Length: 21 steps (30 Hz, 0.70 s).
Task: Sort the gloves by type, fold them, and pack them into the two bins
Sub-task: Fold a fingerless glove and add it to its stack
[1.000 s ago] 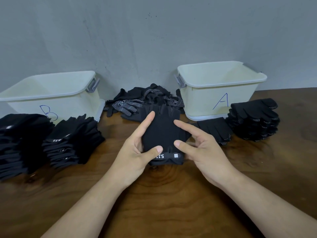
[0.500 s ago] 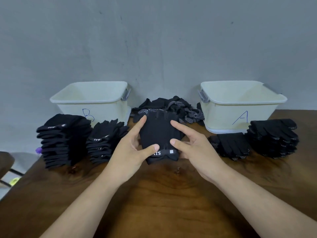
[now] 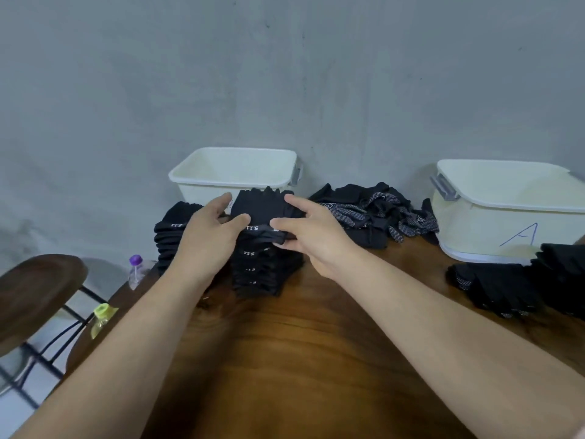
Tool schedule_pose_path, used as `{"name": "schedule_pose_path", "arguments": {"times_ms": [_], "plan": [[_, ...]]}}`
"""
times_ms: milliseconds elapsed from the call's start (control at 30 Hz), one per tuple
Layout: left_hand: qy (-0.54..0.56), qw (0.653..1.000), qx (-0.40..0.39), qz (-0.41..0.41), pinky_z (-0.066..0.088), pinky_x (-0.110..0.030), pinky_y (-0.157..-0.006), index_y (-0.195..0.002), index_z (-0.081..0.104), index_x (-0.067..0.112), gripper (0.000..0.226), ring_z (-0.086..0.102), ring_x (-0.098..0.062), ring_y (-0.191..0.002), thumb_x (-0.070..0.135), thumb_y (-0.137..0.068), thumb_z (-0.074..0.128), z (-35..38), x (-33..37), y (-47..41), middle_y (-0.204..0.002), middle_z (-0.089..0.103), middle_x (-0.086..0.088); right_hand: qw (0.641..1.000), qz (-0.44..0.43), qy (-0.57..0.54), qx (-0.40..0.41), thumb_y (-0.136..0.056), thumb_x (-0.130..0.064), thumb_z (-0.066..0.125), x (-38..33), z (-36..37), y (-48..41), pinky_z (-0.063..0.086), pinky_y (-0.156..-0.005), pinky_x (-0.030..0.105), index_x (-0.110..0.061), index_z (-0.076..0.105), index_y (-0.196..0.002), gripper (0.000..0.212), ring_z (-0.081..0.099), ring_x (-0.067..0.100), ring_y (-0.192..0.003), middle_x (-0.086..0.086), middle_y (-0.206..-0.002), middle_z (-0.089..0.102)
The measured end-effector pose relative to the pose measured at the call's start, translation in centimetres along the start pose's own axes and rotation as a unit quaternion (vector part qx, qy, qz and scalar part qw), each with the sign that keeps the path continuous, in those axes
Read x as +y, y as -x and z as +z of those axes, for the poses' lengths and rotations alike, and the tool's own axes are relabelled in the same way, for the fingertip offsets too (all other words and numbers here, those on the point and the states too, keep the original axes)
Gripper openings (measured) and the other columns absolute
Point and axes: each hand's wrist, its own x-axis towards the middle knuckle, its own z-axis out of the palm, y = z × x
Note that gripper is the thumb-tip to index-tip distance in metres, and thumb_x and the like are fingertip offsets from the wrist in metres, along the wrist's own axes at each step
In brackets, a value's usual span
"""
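Head camera, looking down along two bare forearms that reach out across a dark brown wooden counter (image 3: 300,359). Nearest, off the counter's left edge, stands a round dark wooden stool (image 3: 34,296) on a black metal frame. Beside it are two clear plastic bottles, one with a yellow-green cap (image 3: 102,313) and, a little further back, one with a purple cap (image 3: 135,260).

Further out, the left hand (image 3: 205,242) and right hand (image 3: 313,239) meet on one folded black fabric glove (image 3: 262,205) with white lettering on its wrist strap. The left thumb lies across the strap's near edge, and the left fingers (image 3: 221,201) curl round the glove's left side. The right hand pinches the glove's right edge between thumb and fingers. The glove is directly over a tall stack of folded black gloves (image 3: 258,274) with the same lettering; whether it touches the stack cannot be told. A second stack (image 3: 171,232) of the same kind stands just to the left, partly hidden by the left hand.

At the right edge lie low piles of black knit gloves with white grip dots (image 3: 493,286). Behind them sits a cream plastic bin (image 3: 474,229) marked A in blue pen.

Between the bins lies a loose heap of black gloves (image 3: 370,213), some plain and some dotted. Behind the held glove is a white plastic bin (image 3: 202,194), its label hidden. Both bins stand against a grey wall (image 3: 285,74).
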Motion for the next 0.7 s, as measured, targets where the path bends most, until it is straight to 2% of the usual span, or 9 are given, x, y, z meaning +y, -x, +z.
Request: {"name": "schedule_pose_path", "arguments": {"times_ms": [67,167,333,400,467,533,600,667,700], "plan": [[-0.074,0.997,-0.004,0.004,0.041,-0.024,-0.104,-0.160,0.045,0.026,0.063,0.061,0.001,-0.120,0.029,-0.101,0.067,-0.6,-0.1,-0.6,-0.146,0.059,0.008,1.000,0.015,-0.005,0.005,-0.088,0.004,0.081,0.3,0.8,-1.1,0.066,-0.085,0.044,-0.016,0.049,-0.156,0.077,0.077,0.028,-0.105,0.016,-0.122,0.072],[-0.164,0.986,-0.022,0.024,0.040,-0.031,-0.113,-0.160,0.043,0.026,0.060,0.053,-0.012,-0.140,0.030,-0.103,0.061,-0.8,-1.3,-0.8,-0.159,0.051,0.004,0.999,0.034,0.012,0.015,-0.088,0.002,0.081,1.1,1.2,-2.1,0.067,-0.082,0.042,-0.012,0.047,-0.158,0.079,0.074,0.026,-0.110,0.014,-0.132,0.067],[-0.235,0.967,-0.009,0.101,0.035,-0.023,-0.112,-0.152,0.052,0.020,0.046,0.051,-0.013,-0.140,0.018,-0.106,0.055,0.0,-3.3,0.1,-0.154,0.053,0.004,0.997,0.050,0.057,0.025,-0.088,-0.003,0.084,2.5,1.2,-2.9,0.066,-0.074,0.035,-0.009,0.044,-0.159,0.082,0.074,0.026,-0.107,0.016,-0.128,0.067],[-0.257,0.957,-0.015,0.137,0.036,-0.021,-0.110,-0.146,0.058,0.018,0.041,0.053,-0.015,-0.136,0.011,-0.106,0.052,0.3,-3.7,0.3,-0.148,0.057,0.003,0.994,0.051,0.091,0.030,-0.087,-0.010,0.086,2.8,1.2,-3.3,0.064,-0.070,0.029,-0.011,0.044,-0.159,0.083,0.075,0.021,-0.097,0.014,-0.127,0.069],[-0.282,0.947,-0.037,0.149,0.040,-0.025,-0.109,-0.142,0.062,0.018,0.040,0.055,-0.017,-0.132,0.008,-0.107,0.048,0.7,-4.2,0.3,-0.143,0.060,0.003,0.988,0.046,0.142,0.035,-0.087,-0.018,0.087,3.0,1.1,-3.5,0.059,-0.066,0.025,-0.014,0.046,-0.159,0.083,0.069,0.014,-0.071,0.012,-0.127,0.070],[-0.311,0.938,-0.065,0.142,0.044,-0.029,-0.107,-0.143,0.062,0.020,0.041,0.056,-0.018,-0.130,0.009,-0.108,0.043,0.9,-4.6,0.2,-0.142,0.062,0.003,0.978,0.032,0.203,0.032,-0.088,-0.026,0.085,3.2,0.7,-3.5,0.055,-0.060,0.022,-0.014,0.047,-0.158,0.080,0.061,0.011,-0.059,0.011,-0.116,0.074],[-0.344,0.927,-0.088,0.119,0.046,-0.032,-0.103,-0.145,0.060,0.025,0.043,0.056,-0.019,-0.126,0.012,-0.110,0.039,1.0,-4.7,0.3,-0.140,0.063,0.003,0.964,0.009,0.265,0.018,-0.090,-0.038,0.082,3.1,0.3,-3.1,0.055,-0.062,0.023,-0.020,0.053,-0.153,0.071,0.066,0.013,-0.070,0.005,-0.104,0.075],[-0.351,0.925,-0.094,0.110,0.044,-0.030,-0.102,-0.147,0.058,0.026,0.044,0.055,-0.018,-0.127,0.013,-0.111,0.037,1.0,-4.6,0.4,-0.141,0.062,0.004,0.944,-0.020,0.328,0.026,-0.087,-0.057,0.077,3.2,-0.3,-2.8,0.061,-0.087,0.033,-0.030,0.060,-0.145,0.066,0.072,0.020,-0.101,-0.002,-0.123,0.072],[-0.346,0.927,-0.091,0.111,0.043,-0.029,-0.104,-0.148,0.058,0.026,0.044,0.055,-0.018,-0.129,0.013,-0.112,0.037,1.0,-4.5,0.5,-0.143,0.062,0.004,0.939,-0.028,0.340,0.036,-0.087,-0.061,0.073,3.1,-0.6,-2.5,0.060,-0.098,0.040,-0.034,0.061,-0.143,0.064,0.071,0.022,-0.112,-0.006,-0.132,0.068]]}}
